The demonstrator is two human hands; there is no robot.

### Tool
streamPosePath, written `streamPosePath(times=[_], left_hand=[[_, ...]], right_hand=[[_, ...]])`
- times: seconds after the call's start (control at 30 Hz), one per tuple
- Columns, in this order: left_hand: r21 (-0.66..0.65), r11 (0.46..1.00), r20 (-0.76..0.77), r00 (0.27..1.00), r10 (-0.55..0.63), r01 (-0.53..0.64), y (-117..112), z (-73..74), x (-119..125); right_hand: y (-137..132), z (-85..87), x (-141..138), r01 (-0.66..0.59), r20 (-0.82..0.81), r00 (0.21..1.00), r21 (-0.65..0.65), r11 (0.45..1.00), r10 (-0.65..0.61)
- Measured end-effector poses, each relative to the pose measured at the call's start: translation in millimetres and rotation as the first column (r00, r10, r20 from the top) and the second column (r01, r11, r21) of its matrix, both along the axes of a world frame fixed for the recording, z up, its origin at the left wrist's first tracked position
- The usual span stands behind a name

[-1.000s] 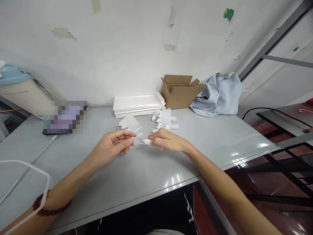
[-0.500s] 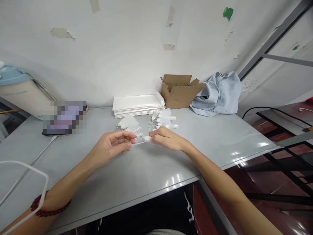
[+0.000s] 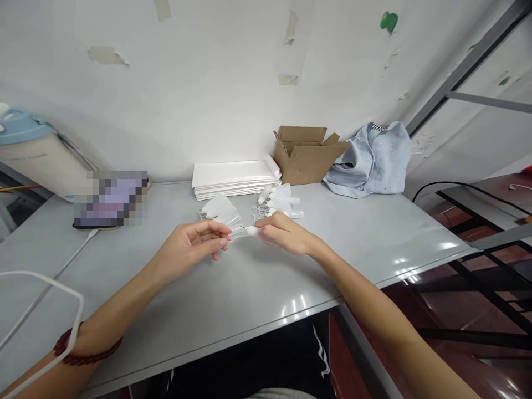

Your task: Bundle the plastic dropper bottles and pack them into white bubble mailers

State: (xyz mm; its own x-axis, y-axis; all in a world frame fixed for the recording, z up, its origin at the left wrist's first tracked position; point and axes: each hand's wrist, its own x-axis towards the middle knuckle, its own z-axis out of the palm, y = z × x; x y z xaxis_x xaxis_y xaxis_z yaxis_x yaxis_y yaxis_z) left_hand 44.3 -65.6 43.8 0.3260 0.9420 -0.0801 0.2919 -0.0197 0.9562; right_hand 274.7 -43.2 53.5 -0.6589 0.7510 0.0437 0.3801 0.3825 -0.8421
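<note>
Above the middle of the table, my right hand (image 3: 285, 234) grips a small white squeeze bottle (image 3: 251, 231), its thin dark needle tip pointing left. Most of the bottle's body is hidden by my fingers. My left hand (image 3: 189, 249) is closed in a pinch facing that tip, and a pale thin strand (image 3: 239, 237) runs between the hands. What the left fingertips pinch is too small to make out. Behind the hands lie two groups of whitish items: flat translucent pieces (image 3: 219, 207) at left, and several similar bottles (image 3: 282, 194) with thin loops at right.
A stack of white flat packs (image 3: 233, 173) lies against the wall beside an open cardboard box (image 3: 310, 160) and a light blue cloth bundle (image 3: 374, 160). At left are a blurred phone (image 3: 112, 200) on a white cable and a large blue-lidded jug (image 3: 37, 149).
The strand between my hands has shifted slightly, now bowing upward near the needle tip. My left fingers have moved a little; the right hand keeps its grip on the bottle.
</note>
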Motion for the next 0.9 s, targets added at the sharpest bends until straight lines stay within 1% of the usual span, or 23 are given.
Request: streamPosePath(times=[0.17,0.3,0.5,0.6,0.7,0.8,0.9], left_hand=[[-0.001,1.0,0.009,1.0,-0.019,0.019,0.5,1.6,1.4],[0.021,0.999,0.027,0.999,-0.042,0.042,1.3,-0.2,-1.2],[0.005,0.998,-0.028,0.998,-0.063,0.063,3.3,-4.8,-2.1],[-0.019,0.999,-0.075,0.996,-0.042,0.04,1.9,-3.3,1.0],[-0.005,1.0,-0.143,0.99,-0.007,0.006,0.8,-0.8,2.7],[0.016,1.0,-0.165,0.986,0.023,-0.021,1.0,-0.4,2.0],[0.004,0.999,-0.166,0.985,0.039,-0.039,2.1,-1.7,1.1]], right_hand=[[0.0,0.1,-0.5,-0.002,0.0,1.0,0.002,1.0,0.002],[0.5,0.4,-0.1,0.0,-0.013,1.0,0.001,1.0,0.0],[0.2,1.0,-0.7,0.016,-0.004,1.0,0.005,1.0,-0.016],[0.0,1.4,-0.8,0.021,-0.003,1.0,0.013,1.0,-0.021],[0.1,1.1,-0.8,0.02,0.008,1.0,0.008,1.0,-0.021],[0.1,0.2,-0.9,0.018,0.014,1.0,0.005,1.0,-0.018],[-0.4,-0.3,-1.0,0.005,0.01,1.0,0.012,1.0,-0.006]])
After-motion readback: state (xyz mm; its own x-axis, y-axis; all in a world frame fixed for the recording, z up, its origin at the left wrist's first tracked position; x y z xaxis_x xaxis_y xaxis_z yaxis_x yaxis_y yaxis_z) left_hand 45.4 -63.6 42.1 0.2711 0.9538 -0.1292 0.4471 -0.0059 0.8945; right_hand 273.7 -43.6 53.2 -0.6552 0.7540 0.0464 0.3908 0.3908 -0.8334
